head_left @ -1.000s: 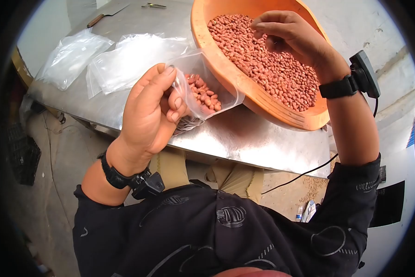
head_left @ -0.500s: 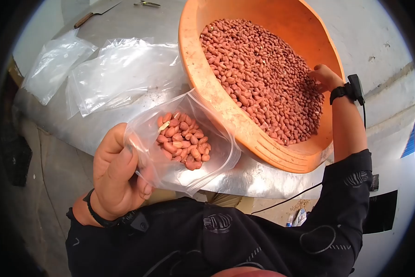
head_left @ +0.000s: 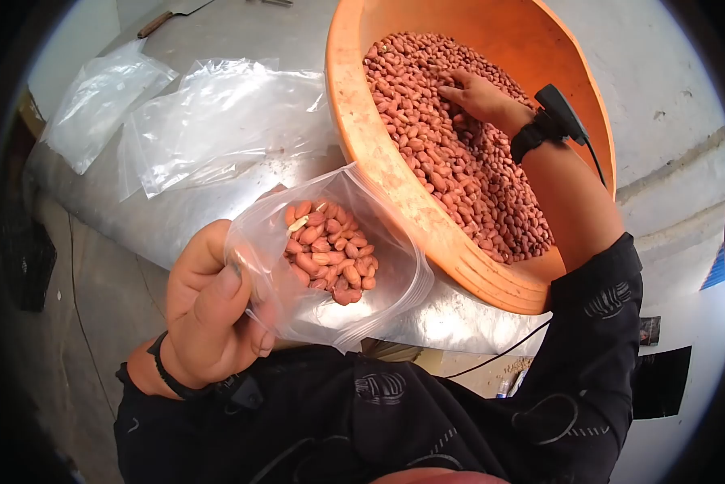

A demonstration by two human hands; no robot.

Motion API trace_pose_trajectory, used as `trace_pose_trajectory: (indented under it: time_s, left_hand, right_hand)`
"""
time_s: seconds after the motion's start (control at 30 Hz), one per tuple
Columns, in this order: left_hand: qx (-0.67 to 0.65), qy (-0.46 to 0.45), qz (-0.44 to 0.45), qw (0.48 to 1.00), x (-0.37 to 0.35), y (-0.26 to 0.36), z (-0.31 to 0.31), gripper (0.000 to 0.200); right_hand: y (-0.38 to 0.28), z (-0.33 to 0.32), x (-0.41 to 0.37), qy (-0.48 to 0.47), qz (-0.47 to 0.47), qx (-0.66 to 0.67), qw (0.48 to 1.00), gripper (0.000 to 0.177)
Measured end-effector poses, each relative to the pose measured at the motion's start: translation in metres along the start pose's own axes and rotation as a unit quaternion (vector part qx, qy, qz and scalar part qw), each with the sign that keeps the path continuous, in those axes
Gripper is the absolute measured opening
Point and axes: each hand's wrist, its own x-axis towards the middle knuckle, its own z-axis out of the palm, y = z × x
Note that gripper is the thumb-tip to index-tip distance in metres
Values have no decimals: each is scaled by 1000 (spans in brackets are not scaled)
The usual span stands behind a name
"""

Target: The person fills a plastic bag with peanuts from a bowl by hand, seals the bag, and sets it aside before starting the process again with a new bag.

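My left hand (head_left: 213, 310) pinches the side of a clear zip bag (head_left: 387, 282), whose mouth gapes toward me. Inside the bag lies a small heap of red-skinned peanuts (head_left: 330, 250). On the right, my right hand (head_left: 485, 101) reaches into a large orange basin (head_left: 467, 262) and is partly sunk in the loose peanuts (head_left: 427, 145). Its visible fingers are stretched and apart; the lower ones are hidden among the nuts. The bag is just in front of the basin's near left rim.
Flat clear plastic bags (head_left: 225, 121) are spread on the metal table (head_left: 169, 230) left of the basin. A wooden-handled blade (head_left: 154, 24) lies at the far left, and a small metal item (head_left: 278, 2) is cut off at the top edge. A black cable (head_left: 500, 355) hangs near the table's front.
My right hand has moved left from the basin's right wall to the middle of the peanuts, leaving a furrow. My left hand still holds the bag in nearly the same place.
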Motion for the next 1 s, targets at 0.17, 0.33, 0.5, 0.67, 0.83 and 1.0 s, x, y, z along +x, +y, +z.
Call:
trace_pose_trajectory:
  time_s: [0.17,0.33,0.5,0.67,0.83,1.0]
  left_hand:
    - [-20,8,-23,1000,1,3,4,16]
    - [-18,41,-50,998,7,9,17,16]
    - [-34,39,-57,997,12,11,22,16]
    - [-30,34,-53,998,11,10,20,13]
    - [-19,45,-48,998,10,11,24,13]
    - [2,25,-49,998,9,14,21,13]
  right_hand:
    - [-66,-7,-34,-15,-43,44,998,22]
    - [-78,-31,-64,16,-88,-23,996,17]
    - [-130,-60,-116,-33,-73,123,989,21]
    - [-206,-70,-162,-173,-212,266,924,20]
    - [-243,-35,-180,-172,-286,140,932,21]
    - [-260,-10,-174,-180,-168,109,963,22]
